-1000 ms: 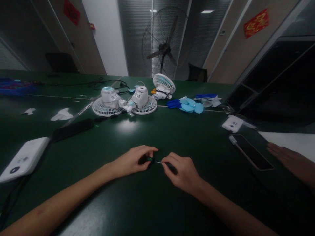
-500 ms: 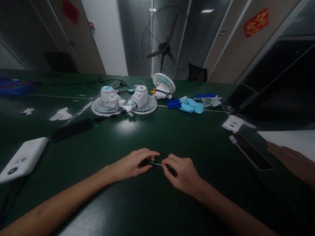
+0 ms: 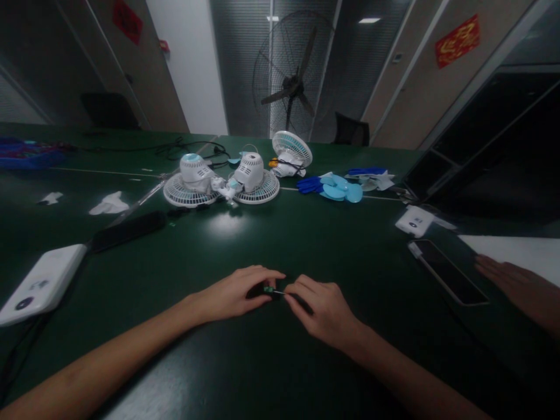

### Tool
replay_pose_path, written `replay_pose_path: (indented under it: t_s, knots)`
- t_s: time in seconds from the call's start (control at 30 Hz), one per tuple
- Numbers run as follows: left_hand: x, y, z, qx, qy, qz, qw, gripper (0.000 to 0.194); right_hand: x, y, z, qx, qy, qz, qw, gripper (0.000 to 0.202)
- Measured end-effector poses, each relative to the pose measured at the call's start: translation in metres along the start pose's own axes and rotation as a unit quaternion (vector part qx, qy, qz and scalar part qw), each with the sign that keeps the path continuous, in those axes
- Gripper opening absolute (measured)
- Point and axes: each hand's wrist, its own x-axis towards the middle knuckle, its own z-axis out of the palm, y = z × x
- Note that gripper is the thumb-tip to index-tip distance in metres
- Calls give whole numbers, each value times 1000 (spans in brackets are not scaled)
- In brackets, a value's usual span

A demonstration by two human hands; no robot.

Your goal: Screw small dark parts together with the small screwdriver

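Near the middle of the green table, my left hand (image 3: 245, 290) curls its thumb and fingers around a small green and dark piece (image 3: 268, 289) whose kind I cannot make out. From its right side a thin metal rod (image 3: 279, 292) reaches to my right hand (image 3: 321, 306). The thumb and forefinger of that hand pinch the rod's right end; the rest of what lies in the palm is hidden. Both hands rest low, close to the tabletop.
Small white fans (image 3: 192, 195) lie farther back, beside blue gloves (image 3: 310, 184) and light-blue fan blades (image 3: 340, 188). A white device (image 3: 41, 286) lies left. On the right are a phone (image 3: 448, 271) and another person's hand (image 3: 516, 286). A blue tray (image 3: 30, 158) stands far left.
My right fingertips have shifted slightly left, nearer the green piece. The green piece looks turned a little in my left fingers. All else stays in place.
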Motion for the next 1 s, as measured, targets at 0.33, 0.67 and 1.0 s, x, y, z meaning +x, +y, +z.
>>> replay_pose_path:
  t_s: [0.33,0.67,1.0]
  knots:
    - [1,4,-1,-4,10,-2,1000,66,-1,2,0,0,30,12,999,18]
    - [1,6,-3,18,-16,-2,1000,62,-1,4,4,-26,16,-9,999,21]
    - [3,7,-2,41,-1,17,999,48,-1,2,1,-10,35,5,999,22]
